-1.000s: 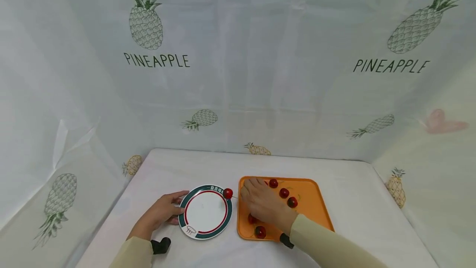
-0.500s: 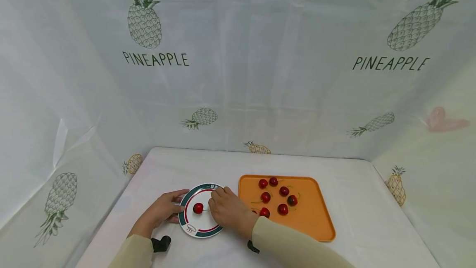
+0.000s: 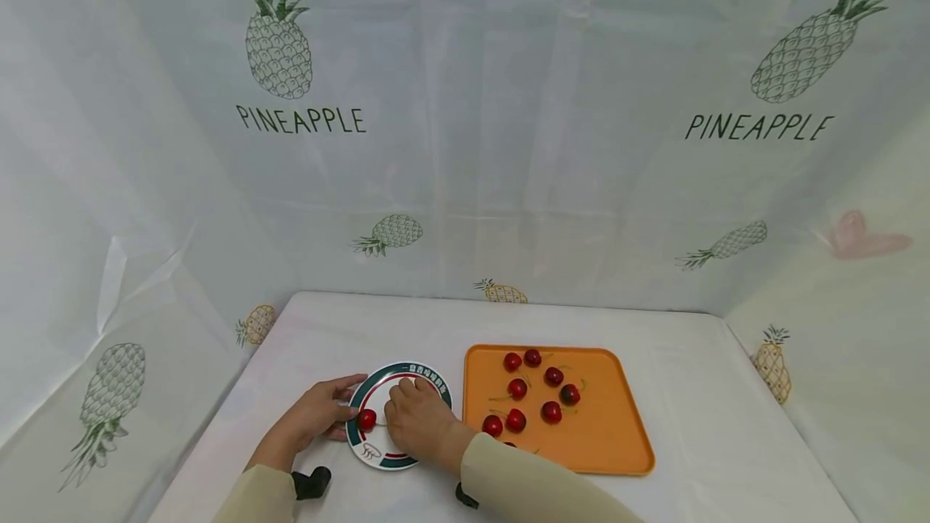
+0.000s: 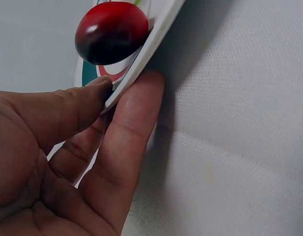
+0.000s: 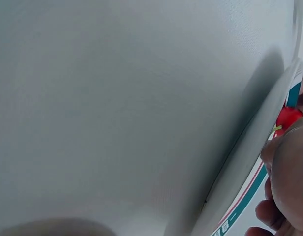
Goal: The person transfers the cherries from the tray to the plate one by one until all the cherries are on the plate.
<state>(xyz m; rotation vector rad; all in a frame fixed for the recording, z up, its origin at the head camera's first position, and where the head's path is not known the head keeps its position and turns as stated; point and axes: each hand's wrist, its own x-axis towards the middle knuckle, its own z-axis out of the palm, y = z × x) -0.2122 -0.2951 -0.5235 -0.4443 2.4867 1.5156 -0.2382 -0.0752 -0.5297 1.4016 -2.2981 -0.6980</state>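
Observation:
My left hand (image 3: 317, 410) pinches the near-left rim of a round plate (image 4: 156, 37) with a green border and a red ring, thumb on top and fingers beneath. A dark red cherry (image 3: 366, 420) sits at the left side of that plate, close to the left thumb; in the left wrist view the cherry (image 4: 112, 32) looks very near the rim. My right hand (image 3: 420, 420) is over the plate, its fingertips at the cherry's thin stem, which they seem to pinch. In the right wrist view a bit of stem shows by the cherry (image 5: 289, 120); the fingertips are partly hidden.
An orange tray (image 3: 610, 434) lies right of the plate, with several cherries (image 3: 552, 412) with stems across its left and middle. The right forearm crosses its front-left corner. A white cloth covers the table (image 3: 697, 394), and printed curtains (image 3: 538, 144) enclose it.
My right hand has moved left from the tray to over the plate, carrying the cherry by its stem to the plate's left side. The left hand stays on the rim.

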